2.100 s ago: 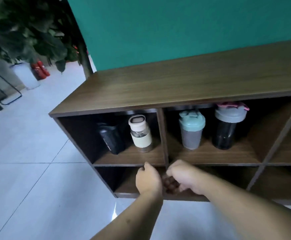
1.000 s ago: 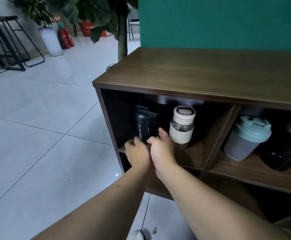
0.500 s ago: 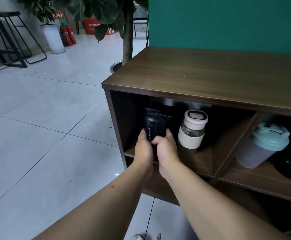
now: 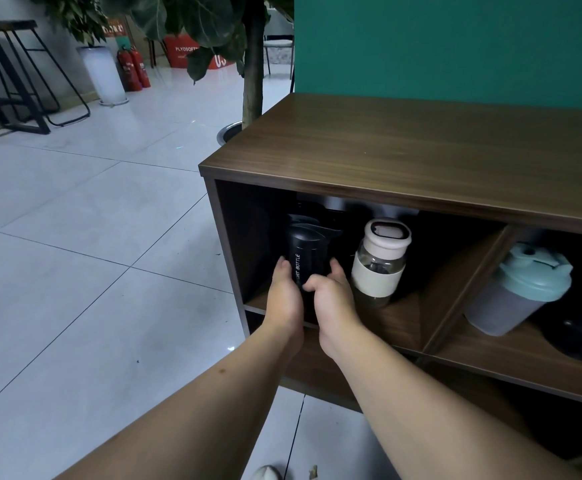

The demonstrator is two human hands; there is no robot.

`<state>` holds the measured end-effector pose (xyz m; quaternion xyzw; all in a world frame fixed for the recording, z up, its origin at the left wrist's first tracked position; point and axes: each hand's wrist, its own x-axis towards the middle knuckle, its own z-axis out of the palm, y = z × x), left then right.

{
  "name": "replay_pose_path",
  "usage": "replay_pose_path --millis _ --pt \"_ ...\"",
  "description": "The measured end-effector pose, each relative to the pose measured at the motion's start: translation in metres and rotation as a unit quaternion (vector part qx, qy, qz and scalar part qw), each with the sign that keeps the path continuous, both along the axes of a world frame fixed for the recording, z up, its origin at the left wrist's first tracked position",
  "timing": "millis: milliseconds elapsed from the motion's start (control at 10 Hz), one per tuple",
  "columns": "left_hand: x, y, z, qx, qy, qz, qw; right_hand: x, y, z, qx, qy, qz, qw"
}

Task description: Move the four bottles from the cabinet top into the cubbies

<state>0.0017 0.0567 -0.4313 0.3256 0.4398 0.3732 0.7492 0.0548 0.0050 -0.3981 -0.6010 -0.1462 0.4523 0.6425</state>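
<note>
- My left hand [image 4: 283, 299] and right hand [image 4: 331, 299] both grasp the black bottle [image 4: 306, 252] low on its body, one from each side; my fingers wrap its base
- The black bottle stands upright in the leftmost upper cubby [image 4: 400, 317] of the cabinet [image 4: 403, 147], near that cubby's left wall; white lettering runs up its side
- Just right of the black bottle, in the same cubby, stands the cream bottle [image 4: 379, 261]; it has a clear body, a cream sleeve and a cream cap; my right hand is just beside it, and I cannot tell whether they touch
- In the next cubby right of the black bottle's, past the divider, sit the mint-lidded shaker [image 4: 518, 289] and, at the frame's right edge, a dark bottle [image 4: 580, 327] only partly in view
- The cabinet's top is bare wood; a plant trunk [image 4: 253, 60] rises behind the cabinet's left corner
</note>
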Motion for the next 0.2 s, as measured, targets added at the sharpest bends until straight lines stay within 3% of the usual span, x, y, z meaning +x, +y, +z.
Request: replay_pose_path --millis 200 --pt "-0.007 -0.023 0.033 0.019 0.068 0.067 0.995 -0.012 -0.034 0.029 -0.054 -0.036 0.027 0.998"
